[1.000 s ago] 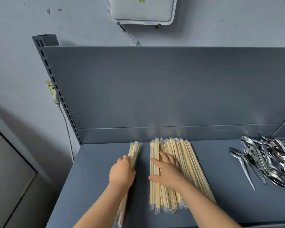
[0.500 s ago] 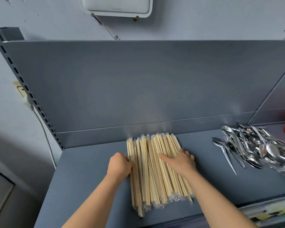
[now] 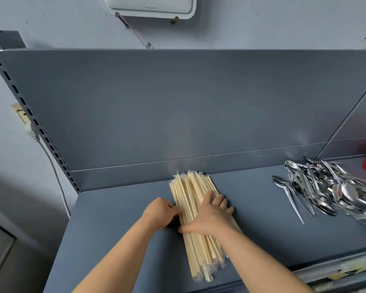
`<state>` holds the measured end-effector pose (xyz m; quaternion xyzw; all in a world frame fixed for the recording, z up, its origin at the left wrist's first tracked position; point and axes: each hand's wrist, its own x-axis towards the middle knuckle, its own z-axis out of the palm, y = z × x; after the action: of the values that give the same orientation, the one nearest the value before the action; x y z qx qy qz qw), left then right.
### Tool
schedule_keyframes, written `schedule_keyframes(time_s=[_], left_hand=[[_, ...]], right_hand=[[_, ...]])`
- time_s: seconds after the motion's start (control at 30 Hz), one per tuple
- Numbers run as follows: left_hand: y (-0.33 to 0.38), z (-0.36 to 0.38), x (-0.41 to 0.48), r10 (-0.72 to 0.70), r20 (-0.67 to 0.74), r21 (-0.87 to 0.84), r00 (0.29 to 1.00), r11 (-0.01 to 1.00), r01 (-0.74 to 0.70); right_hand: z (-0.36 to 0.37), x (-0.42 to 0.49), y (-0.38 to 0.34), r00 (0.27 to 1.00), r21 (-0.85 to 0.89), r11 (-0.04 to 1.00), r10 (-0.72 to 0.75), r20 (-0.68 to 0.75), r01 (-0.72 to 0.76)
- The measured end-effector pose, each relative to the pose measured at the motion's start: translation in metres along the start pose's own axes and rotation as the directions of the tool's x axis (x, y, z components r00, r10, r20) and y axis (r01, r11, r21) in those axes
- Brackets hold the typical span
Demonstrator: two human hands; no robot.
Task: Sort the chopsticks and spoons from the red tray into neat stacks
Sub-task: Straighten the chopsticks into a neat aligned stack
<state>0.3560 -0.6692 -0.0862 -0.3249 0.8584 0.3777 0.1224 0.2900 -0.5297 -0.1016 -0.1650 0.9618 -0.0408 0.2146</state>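
Shelf (image 3: 114, 225): left hand (image 3: 160, 212), right hand (image 3: 209, 216), one chopstick stack (image 3: 190, 187), one spoon pile (image 3: 330, 191).

Bare surface (image 3: 258, 208) lies open between the chopsticks (image 3: 190, 187) and spoons (image 3: 325, 191); the back panel (image 3: 178, 102) walls off the far side.

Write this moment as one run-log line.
stage: squaring chopsticks | left hand: against their left edge | right hand: curled over them | spoons: loose pile on shelf, right side

chopsticks (image 3: 188, 187): wrapped, one bundle, centre | spoons (image 3: 325, 187): loose heap, right
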Motion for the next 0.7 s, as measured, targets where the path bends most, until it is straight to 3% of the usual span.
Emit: schedule_keyframes(time_s=[0.07,0.13,0.23,0.3,0.4,0.5,0.6,0.7], left_hand=[[-0.008,-0.006,0.0,0.036,-0.053,0.065,0.998,0.997,-0.033],[-0.017,-0.011,0.0,0.14,-0.227,0.101,0.964,0.988,-0.12],[-0.029,-0.015,-0.002,0.341,-0.509,0.102,0.79,0.935,-0.339],[-0.036,-0.015,-0.002,0.458,-0.499,0.249,0.736,0.889,-0.385],[-0.051,-0.011,0.001,0.446,-0.412,0.43,0.795,0.864,-0.261],[-0.066,-0.006,-0.002,0.36,-0.4,0.486,0.843,0.863,-0.138],[-0.073,-0.002,-0.009,0.293,-0.428,0.449,0.855,0.89,-0.081],[-0.07,-0.003,-0.008,0.228,-0.441,0.357,0.868,0.932,-0.063]], right_hand=[[0.002,0.001,0.002,0.997,-0.019,0.997,-0.071,-0.008,0.071],[0.001,0.004,0.005,0.986,-0.025,0.986,-0.167,0.015,0.167],[-0.01,0.01,0.009,0.934,-0.055,0.935,-0.346,0.088,0.351],[-0.021,0.016,0.008,0.868,-0.092,0.866,-0.478,0.136,0.492],[-0.031,0.022,-0.006,0.754,-0.188,0.73,-0.626,0.199,0.657],[-0.036,0.025,-0.026,0.68,-0.27,0.624,-0.678,0.281,0.734],[-0.043,0.03,-0.038,0.645,-0.351,0.547,-0.704,0.299,0.76],[-0.044,0.032,-0.034,0.656,-0.392,0.551,-0.723,0.217,0.737]])
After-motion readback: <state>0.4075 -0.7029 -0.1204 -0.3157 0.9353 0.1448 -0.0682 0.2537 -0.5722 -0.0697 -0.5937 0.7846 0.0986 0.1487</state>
